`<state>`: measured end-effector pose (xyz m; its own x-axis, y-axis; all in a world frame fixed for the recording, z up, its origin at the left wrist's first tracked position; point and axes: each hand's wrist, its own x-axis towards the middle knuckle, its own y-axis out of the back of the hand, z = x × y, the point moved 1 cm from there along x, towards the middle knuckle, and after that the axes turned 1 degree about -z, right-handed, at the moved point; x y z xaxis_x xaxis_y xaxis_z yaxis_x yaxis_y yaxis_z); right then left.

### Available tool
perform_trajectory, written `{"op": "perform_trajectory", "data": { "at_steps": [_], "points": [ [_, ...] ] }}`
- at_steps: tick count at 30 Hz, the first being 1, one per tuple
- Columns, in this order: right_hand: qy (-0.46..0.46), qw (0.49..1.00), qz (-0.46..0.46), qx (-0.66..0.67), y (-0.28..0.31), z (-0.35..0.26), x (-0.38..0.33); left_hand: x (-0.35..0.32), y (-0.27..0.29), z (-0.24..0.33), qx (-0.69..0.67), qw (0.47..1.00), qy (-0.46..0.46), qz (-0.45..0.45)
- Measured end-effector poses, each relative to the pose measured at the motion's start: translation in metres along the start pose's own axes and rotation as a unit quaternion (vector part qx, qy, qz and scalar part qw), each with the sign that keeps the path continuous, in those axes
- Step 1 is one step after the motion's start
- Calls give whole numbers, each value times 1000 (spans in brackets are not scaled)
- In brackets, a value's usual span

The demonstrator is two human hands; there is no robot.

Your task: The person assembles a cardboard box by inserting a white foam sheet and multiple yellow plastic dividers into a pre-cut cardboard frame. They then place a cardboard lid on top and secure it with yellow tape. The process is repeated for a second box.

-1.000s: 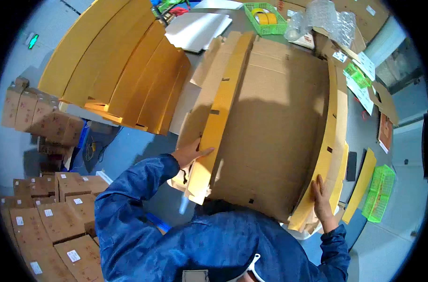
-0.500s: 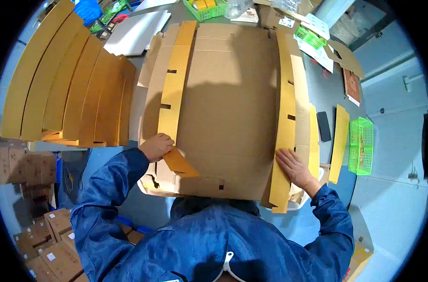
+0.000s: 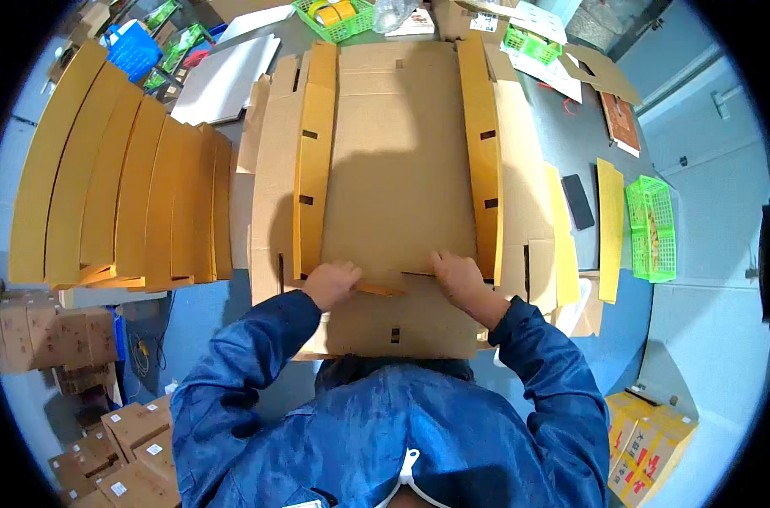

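Note:
A large brown cardboard sheet lies in front of me, with slots cut in it. Along its left side runs a yellow cardboard strip with notches, and a matching right-hand yellow strip runs down the other side. My left hand is closed at the near end of the left strip, where an orange end flap points inward. Closed fingers of my right hand pinch the right strip's near end, with a thin dark flap edge beside them. The fingers partly hide both flaps.
Several yellow-brown cardboard pieces stand stacked at the left. White sheets lie behind them. On the right are a dark phone, another yellow strip and a green basket. Another green basket stands at the back.
Both hands have moved inward along the near edge. The right strip, flat before, now stands folded up closer to the middle. My right hand has gone from pressing flat to pinching its end.

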<state>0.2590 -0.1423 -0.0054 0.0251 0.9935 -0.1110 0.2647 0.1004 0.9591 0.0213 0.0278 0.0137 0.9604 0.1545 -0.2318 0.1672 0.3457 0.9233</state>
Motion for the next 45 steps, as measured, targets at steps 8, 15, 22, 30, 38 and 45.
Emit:
{"op": "perform_trajectory", "data": {
  "at_steps": [8,15,22,30,38,45],
  "points": [
    [106,991,-8,82,36,-11,-10,8,0,5,-9,999,-26,32],
    [108,991,-57,46,24,-36,11,21,-1,17,6,1000,9,-2],
    [128,980,-28,148,60,-30,-2,20,-5,12,-28,1000,-3,1],
    [176,969,10,171,69,-32,-6,25,-20,8,-29,999,19,15],
    [191,976,2,107,38,-35,4,22,-7,14,-17,1000,10,22],
    [146,987,-48,39,8,-40,8,20,-12,15,-8,998,9,59]
  ]
}}
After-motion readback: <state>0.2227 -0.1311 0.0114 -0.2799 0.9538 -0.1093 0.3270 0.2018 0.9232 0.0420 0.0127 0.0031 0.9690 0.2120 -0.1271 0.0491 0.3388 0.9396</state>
